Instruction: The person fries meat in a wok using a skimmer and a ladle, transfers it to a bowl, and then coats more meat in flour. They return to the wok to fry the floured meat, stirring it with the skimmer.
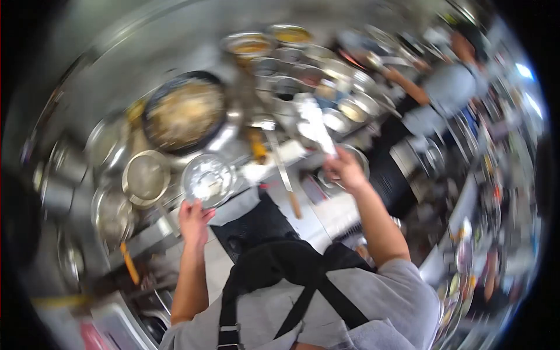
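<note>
The fingers of my left hand [196, 220] are closed on the near rim of a round metal bowl [209, 179], which has something pale in it. My right hand [345, 168] grips a flat, shiny metal tool [315, 122] that points away from me; motion blurs its shape. Beyond the bowl, a large dark wok [185, 111] holds light brown food. A ladle with a wooden handle [286, 175] lies between my hands, touching neither.
Several metal containers [286, 87] crowd the counter ahead. A strainer [146, 178] lies left of the bowl, above an orange-handled utensil [129, 263]. At the upper right a co-worker [449, 87] stands with an arm stretched toward a pan. Black mats [254, 224] cover part of the floor.
</note>
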Motion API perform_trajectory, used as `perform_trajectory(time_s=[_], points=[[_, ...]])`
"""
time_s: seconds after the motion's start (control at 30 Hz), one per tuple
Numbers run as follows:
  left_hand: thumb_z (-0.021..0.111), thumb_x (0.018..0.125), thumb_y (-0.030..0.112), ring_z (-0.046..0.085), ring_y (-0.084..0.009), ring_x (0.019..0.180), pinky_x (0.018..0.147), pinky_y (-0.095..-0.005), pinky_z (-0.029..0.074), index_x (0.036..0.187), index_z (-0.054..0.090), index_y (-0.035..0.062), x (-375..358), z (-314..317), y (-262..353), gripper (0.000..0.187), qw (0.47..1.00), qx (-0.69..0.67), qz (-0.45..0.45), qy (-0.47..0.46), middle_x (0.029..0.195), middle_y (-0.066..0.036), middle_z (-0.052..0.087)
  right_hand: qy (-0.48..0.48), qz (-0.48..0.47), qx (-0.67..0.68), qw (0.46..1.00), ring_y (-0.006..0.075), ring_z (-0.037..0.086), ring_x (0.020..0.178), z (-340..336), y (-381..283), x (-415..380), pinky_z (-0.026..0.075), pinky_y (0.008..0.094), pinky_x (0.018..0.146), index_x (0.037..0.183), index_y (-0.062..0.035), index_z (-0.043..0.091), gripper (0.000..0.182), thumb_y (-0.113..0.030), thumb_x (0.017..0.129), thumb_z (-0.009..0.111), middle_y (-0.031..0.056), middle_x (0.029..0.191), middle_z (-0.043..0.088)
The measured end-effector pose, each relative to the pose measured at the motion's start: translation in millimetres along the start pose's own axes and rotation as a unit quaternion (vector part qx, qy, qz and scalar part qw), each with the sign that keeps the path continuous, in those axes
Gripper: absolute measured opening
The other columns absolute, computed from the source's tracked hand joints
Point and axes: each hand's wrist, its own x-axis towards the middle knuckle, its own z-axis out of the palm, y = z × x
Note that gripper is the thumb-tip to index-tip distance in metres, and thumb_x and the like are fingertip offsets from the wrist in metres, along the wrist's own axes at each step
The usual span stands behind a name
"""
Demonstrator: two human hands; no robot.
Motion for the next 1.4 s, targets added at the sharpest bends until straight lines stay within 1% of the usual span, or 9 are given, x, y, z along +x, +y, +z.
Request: perform_trajectory(time_s=[0.3,0.33,0.37,0.47,0.6,0.73,0.9,1.07,1.4], points=[[0.056,0.098,0.02,0.064,-0.018,0.063,0.055,-0.0313,0.054,0.097,0.05,0.0069,-41,168,-128,0.014,0.899,0.21,-0.139,-0.358,0.082,-0.006,0.06,0.119,-0.031,0.131,0.984,0.0073,0.043,0.056,-53,92,-213,0.036,0.0232,0.047,0.131,-0.0089,0.047,0.037,-0.022,0.098,0.056,-0.0012,0.078,0.049],[0.055,0.098,0.018,0.063,-0.0186,0.058,0.051,-0.03,0.053,0.095,0.049,0.0078,-46,173,-158,0.012,0.908,0.234,-0.144,-0.317,0.081,-0.007,0.06,0.17,-0.03,0.135,0.976,0.0067,0.043,0.056,-53,109,-232,0.036,0.0227,0.047,0.13,-0.009,0.047,0.038,-0.025,0.097,0.057,-0.0012,0.079,0.049],[0.055,0.098,0.019,0.063,-0.0172,0.059,0.05,-0.028,0.053,0.096,0.049,0.0088,-50,183,-180,0.012,0.847,0.247,-0.173,-0.438,0.081,-0.007,0.059,0.205,-0.063,0.173,0.961,0.0063,0.042,0.056,-52,124,-255,0.035,0.0232,0.046,0.129,-0.0096,0.047,0.037,-0.027,0.097,0.058,-0.0013,0.077,0.049],[0.055,0.099,0.021,0.062,-0.0114,0.063,0.049,-0.023,0.051,0.095,0.049,0.0101,-116,215,-215,0.013,0.748,0.234,-0.24,-0.573,0.082,-0.003,0.061,0.368,-0.116,0.232,0.893,0.0083,0.042,0.049,-3,134,-319,0.033,0.026,0.041,0.116,-0.008,0.049,0.028,-0.027,0.098,0.057,-0.001,0.067,0.045],[0.057,0.096,0.016,0.063,-0.0121,0.064,0.051,-0.0236,0.053,0.098,0.051,0.0099,-242,227,-242,0.009,0.655,0.27,-0.339,-0.619,0.082,-0.004,0.061,0.505,-0.159,0.276,0.803,0.0065,0.041,0.049,21,144,-411,0.033,0.0243,0.042,0.11,-0.0086,0.048,0.02,-0.024,0.099,0.054,-0.0012,0.068,0.046],[0.058,0.095,0.018,0.062,-0.0135,0.056,0.046,-0.0248,0.052,0.097,0.051,0.0099,-367,217,-263,0.01,0.493,0.271,-0.34,-0.754,0.08,-0.005,0.061,0.605,-0.218,0.358,0.677,0.0063,0.044,0.052,49,173,-528,0.037,0.0223,0.044,0.112,-0.0109,0.048,0.024,-0.028,0.098,0.056,-0.0012,0.075,0.049],[0.056,0.096,0.017,0.061,-0.0146,0.054,0.044,-0.0254,0.051,0.086,0.048,0.0092,-476,206,-275,0.015,0.397,0.295,-0.353,-0.794,0.075,-0.006,0.061,0.748,-0.17,0.312,0.561,0.0093,0.047,0.054,82,229,-691,0.04,0.0251,0.047,0.115,-0.0129,0.051,0.025,-0.031,0.098,0.056,-0.0006,0.076,0.051],[0.057,0.095,0.016,0.062,-0.0161,0.054,0.044,-0.0255,0.05,0.084,0.048,0.0094,-560,194,-299,0.016,0.407,0.305,-0.347,-0.788,0.074,-0.007,0.061,0.821,-0.224,0.34,0.401,0.0119,0.048,0.054,104,279,-827,0.043,0.0283,0.047,0.114,-0.0132,0.052,0.022,-0.029,0.1,0.053,0.0009,0.075,0.052],[0.058,0.095,0.015,0.064,-0.018,0.056,0.049,-0.0284,0.053,0.082,0.049,0.0095,-642,210,-298,0.017,0.332,0.37,-0.307,-0.811,0.075,-0.005,0.061,0.799,-0.256,0.423,0.343,0.0156,0.05,0.056,142,363,-899,0.042,0.0326,0.051,0.113,-0.0104,0.05,0.027,-0.035,0.101,0.049,0.0028,0.074,0.053]])
